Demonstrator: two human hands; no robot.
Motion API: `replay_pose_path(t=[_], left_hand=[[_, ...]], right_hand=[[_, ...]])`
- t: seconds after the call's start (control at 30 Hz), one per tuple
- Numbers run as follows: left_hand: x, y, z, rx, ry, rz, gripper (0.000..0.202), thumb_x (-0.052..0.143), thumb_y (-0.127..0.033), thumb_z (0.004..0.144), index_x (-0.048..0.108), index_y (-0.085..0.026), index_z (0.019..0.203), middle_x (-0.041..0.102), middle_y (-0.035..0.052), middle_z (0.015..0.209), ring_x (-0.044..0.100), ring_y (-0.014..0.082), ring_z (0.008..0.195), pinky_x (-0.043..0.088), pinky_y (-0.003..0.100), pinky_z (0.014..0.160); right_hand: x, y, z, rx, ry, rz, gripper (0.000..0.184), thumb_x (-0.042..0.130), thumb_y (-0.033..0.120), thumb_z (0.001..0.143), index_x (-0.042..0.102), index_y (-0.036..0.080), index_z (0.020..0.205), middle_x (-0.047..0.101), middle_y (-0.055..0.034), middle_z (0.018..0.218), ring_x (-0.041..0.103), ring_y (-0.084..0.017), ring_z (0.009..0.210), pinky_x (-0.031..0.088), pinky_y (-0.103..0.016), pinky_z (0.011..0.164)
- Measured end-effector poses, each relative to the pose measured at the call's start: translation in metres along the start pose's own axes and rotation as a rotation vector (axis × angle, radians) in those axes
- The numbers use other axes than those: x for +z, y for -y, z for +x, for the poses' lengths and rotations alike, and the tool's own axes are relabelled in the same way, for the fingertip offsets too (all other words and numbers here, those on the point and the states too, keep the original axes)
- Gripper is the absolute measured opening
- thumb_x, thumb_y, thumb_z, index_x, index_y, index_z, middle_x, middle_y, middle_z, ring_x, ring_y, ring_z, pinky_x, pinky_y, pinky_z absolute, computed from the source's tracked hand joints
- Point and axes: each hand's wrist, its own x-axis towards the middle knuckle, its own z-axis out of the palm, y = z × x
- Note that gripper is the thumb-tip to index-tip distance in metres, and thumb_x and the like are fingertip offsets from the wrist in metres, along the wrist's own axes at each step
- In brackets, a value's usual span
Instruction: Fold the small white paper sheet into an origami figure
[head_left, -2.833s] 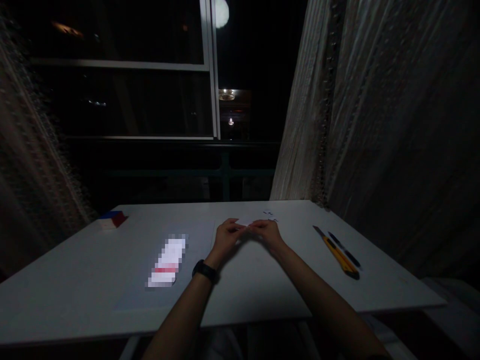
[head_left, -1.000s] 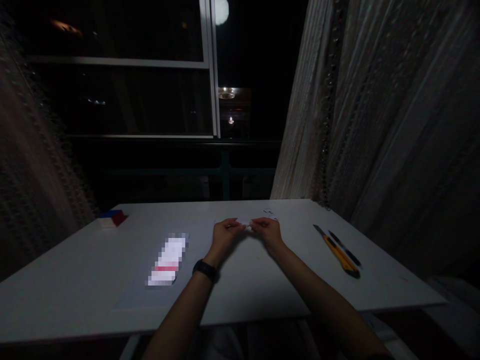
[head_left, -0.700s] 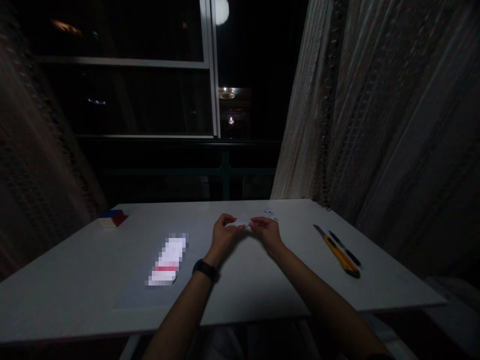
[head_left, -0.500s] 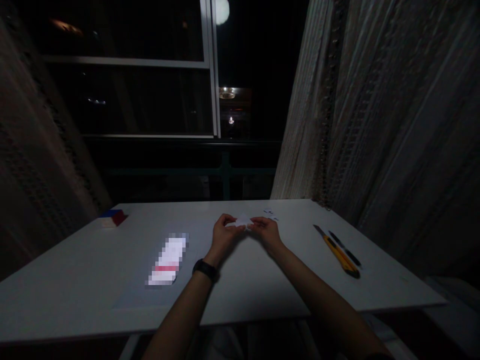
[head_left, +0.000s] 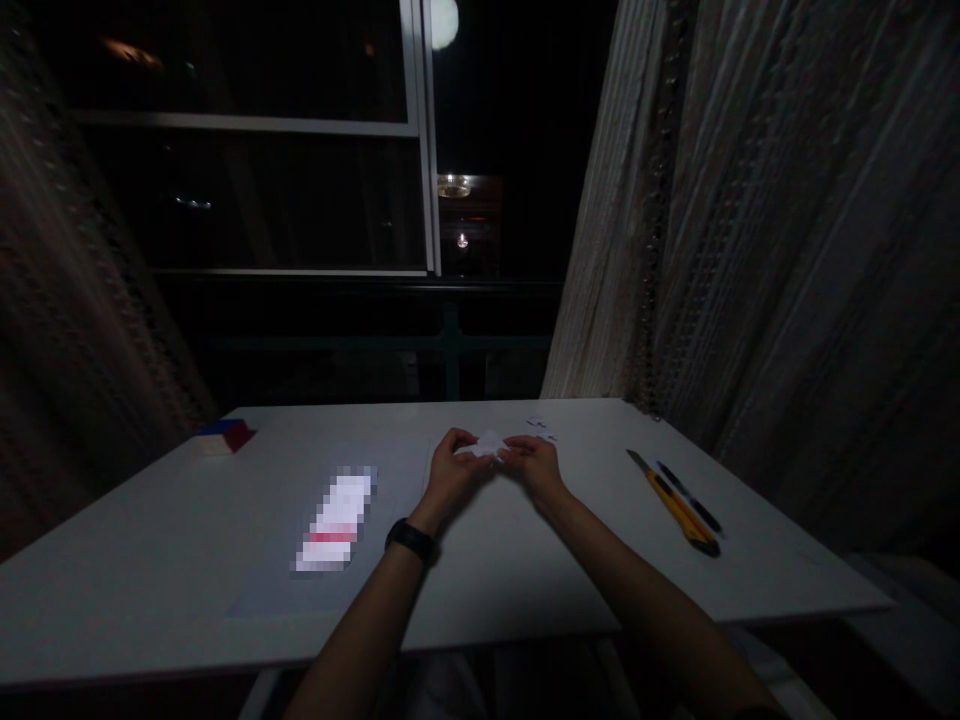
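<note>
A small folded piece of white paper (head_left: 489, 442) is held between my two hands over the middle of the table. My left hand (head_left: 452, 468) pinches its left side with thumb and fingers. On the other side, my right hand (head_left: 534, 465) grips the right edge the same way. The thumbs nearly meet at the near edge of the paper. Its exact folds are too dim and small to make out. Just beyond my right hand lie a few small paper scraps (head_left: 541, 430) with dark marks.
On the white table (head_left: 510, 580), a yellow box cutter (head_left: 679, 510) with its blade out lies at right beside a black pen (head_left: 690, 497). A pixelated bright phone-like shape (head_left: 336, 520) rests on a pale sheet (head_left: 274, 590) at left. A coloured cube (head_left: 226, 437) stands far left.
Both hands have shifted very slightly to the right with the paper, and a little more of it shows between the fingers. The things on the table stay where they were.
</note>
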Motion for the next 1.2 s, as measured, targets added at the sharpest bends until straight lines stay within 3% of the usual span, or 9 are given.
replay_pose_path(t=[0.23, 0.6, 1.2], left_hand=[[0.0000, 0.0074, 0.0027, -0.013, 0.031, -0.100, 0.050, 0.077, -0.025, 0.046, 0.044, -0.019, 0.084, 0.058, -0.0013, 0.079, 0.060, 0.0122, 0.059, 0.047, 0.024, 0.055], [0.0016, 0.0045, 0.0007, -0.037, -0.001, -0.090, 0.054, 0.079, -0.023, 0.043, 0.044, -0.018, 0.084, 0.058, -0.0021, 0.069, 0.058, 0.0116, 0.052, 0.043, 0.021, 0.050], [0.0026, 0.0087, 0.0063, -0.105, -0.034, -0.091, 0.058, 0.081, -0.021, 0.037, 0.051, -0.016, 0.086, 0.061, 0.0024, 0.072, 0.061, 0.0151, 0.054, 0.046, 0.025, 0.050]], right_hand=[[-0.0002, 0.0018, -0.0004, 0.005, -0.002, -0.029, 0.033, 0.080, 0.027, 0.037, 0.067, 0.013, 0.063, 0.061, -0.0014, 0.049, 0.052, -0.012, 0.045, 0.040, -0.024, 0.046], [0.0021, 0.0026, -0.0027, 0.017, 0.004, -0.019, 0.030, 0.078, 0.026, 0.038, 0.066, 0.013, 0.063, 0.053, 0.0035, 0.043, 0.044, -0.008, 0.040, 0.034, -0.022, 0.042], [-0.0014, 0.0008, -0.0024, 0.029, 0.049, -0.012, 0.034, 0.078, 0.025, 0.041, 0.066, 0.014, 0.071, 0.053, 0.0044, 0.045, 0.044, -0.008, 0.041, 0.035, -0.021, 0.043]])
